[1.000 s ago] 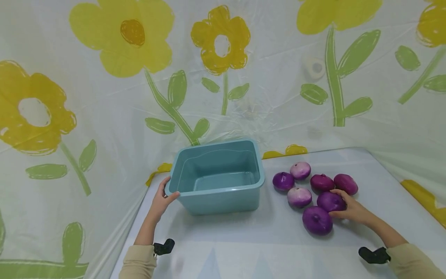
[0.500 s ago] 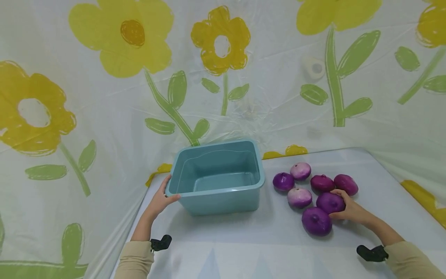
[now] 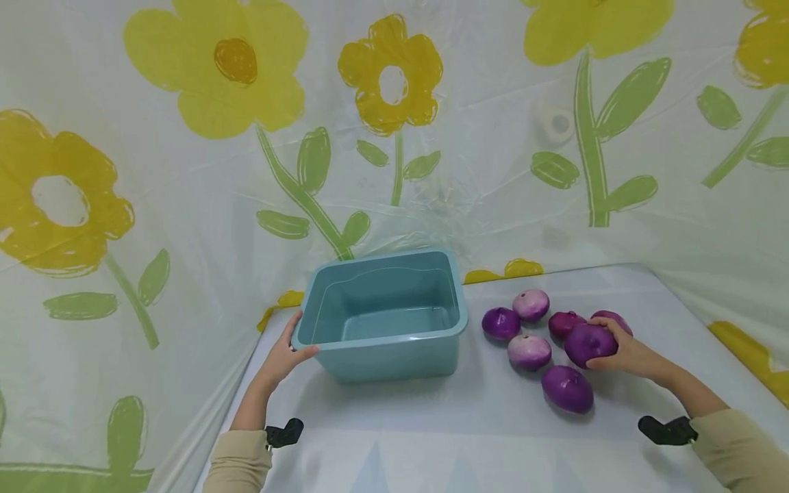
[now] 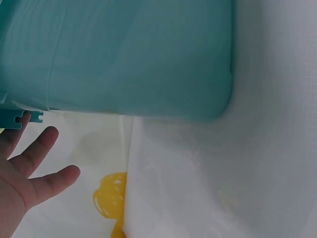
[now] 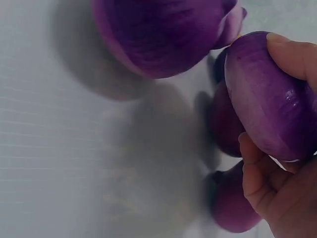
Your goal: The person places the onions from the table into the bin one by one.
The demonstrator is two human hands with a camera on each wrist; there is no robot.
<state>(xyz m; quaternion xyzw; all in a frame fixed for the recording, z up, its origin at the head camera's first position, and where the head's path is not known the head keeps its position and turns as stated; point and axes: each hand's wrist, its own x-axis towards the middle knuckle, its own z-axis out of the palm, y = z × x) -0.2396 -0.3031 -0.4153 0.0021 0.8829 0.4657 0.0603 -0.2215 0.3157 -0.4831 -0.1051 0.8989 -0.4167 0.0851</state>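
My right hand [image 3: 630, 356] grips a purple onion [image 3: 588, 347] between thumb and fingers. In the right wrist view that onion [image 5: 265, 96] is raised off the table, with a shadow below it. Just in front lies another purple onion [image 3: 568, 389], tipped to one side. At the left front corner of a blue plastic bin [image 3: 394, 356], my left hand [image 3: 285, 355] holds the rim, thumb over the front edge. The left wrist view shows the spread fingers [image 4: 42, 148] beside the bin's rim; the thumb is out of sight there. No onions show inside the bin.
Left of the held onion lie two pale onions [image 3: 530, 352] and a dark purple onion [image 3: 501, 323]. Behind it are a reddish onion [image 3: 564, 323] and another, partly hidden one [image 3: 610, 318]. A flowered curtain [image 3: 468, 171] hangs behind the white table [image 3: 431, 424].
My right hand has lifted the purple onion slightly, up and to the right. The front onion has tilted over and shifted a little right. The left hand stays at the bin's corner.
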